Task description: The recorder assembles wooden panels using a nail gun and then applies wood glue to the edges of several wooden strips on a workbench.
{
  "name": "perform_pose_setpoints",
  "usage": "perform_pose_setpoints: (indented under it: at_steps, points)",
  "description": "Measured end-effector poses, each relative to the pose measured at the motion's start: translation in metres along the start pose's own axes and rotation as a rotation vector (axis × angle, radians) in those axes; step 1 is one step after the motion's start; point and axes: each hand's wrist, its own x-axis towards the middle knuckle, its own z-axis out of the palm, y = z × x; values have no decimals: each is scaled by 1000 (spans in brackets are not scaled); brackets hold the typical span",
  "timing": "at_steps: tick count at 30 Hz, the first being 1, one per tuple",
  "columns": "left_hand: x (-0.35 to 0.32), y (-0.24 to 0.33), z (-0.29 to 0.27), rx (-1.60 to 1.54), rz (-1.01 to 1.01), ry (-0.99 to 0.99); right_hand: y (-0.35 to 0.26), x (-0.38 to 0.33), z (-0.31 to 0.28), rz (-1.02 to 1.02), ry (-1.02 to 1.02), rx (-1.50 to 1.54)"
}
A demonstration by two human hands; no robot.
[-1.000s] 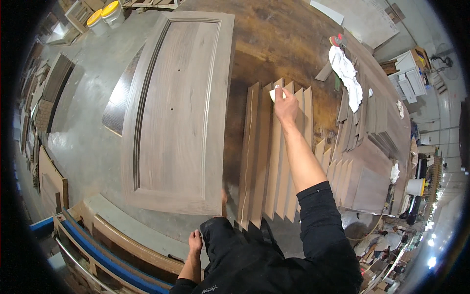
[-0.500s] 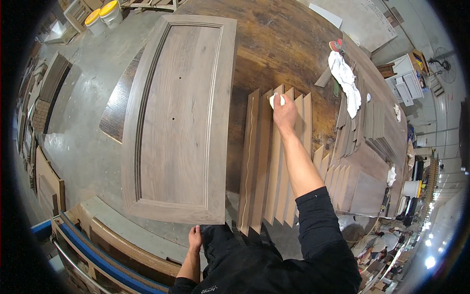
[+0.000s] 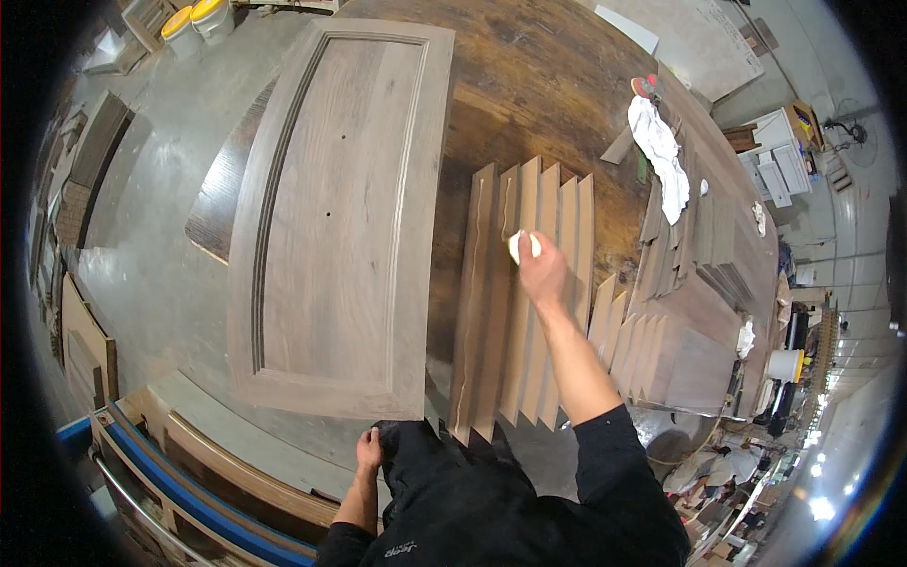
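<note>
My right hand [image 3: 544,272] is closed around a small white glue bottle [image 3: 525,247], its tip over the second of several upright wooden strips [image 3: 501,312]. These stand side by side on the dark table, their lower ends jutting past its near edge. A thin wavy bead of glue [image 3: 480,222] runs down the leftmost strip, and a shorter bead [image 3: 508,194] marks the second one above the bottle. My left hand [image 3: 369,448] hangs below the near edge of a large grey-brown panelled door [image 3: 326,189], its fingers loosely curled, nothing visible in them.
On the dark wooden table [image 3: 529,85], a white cloth [image 3: 661,156] lies beside a red-topped tool [image 3: 643,87] and stacked grey strips [image 3: 723,236]. More short strips [image 3: 642,345] stand at right. A blue-edged cart [image 3: 179,491] holds boards at lower left. Yellow-lidded buckets [image 3: 210,21] stand far left.
My right hand has moved the glue bottle toward me along the second strip, and a bead now shows behind it. My left hand stays low by the door's edge. The whole view has shifted slightly.
</note>
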Motion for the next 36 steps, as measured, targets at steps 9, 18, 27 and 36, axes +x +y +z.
perform_pose_setpoints:
  at_steps: [9,18,27,36]
  points:
    - [9,11,8,77,52,-23,-6,-86,-32,65,-88,-3]
    - [7,24,5,132,145,25,-7,-161,-60,71,-181,-18]
    - [9,33,-8,228,66,-77,0,-226,-79,7,-267,-67]
    - [11,38,-8,225,56,-83,-2,-264,-97,134,-371,-23]
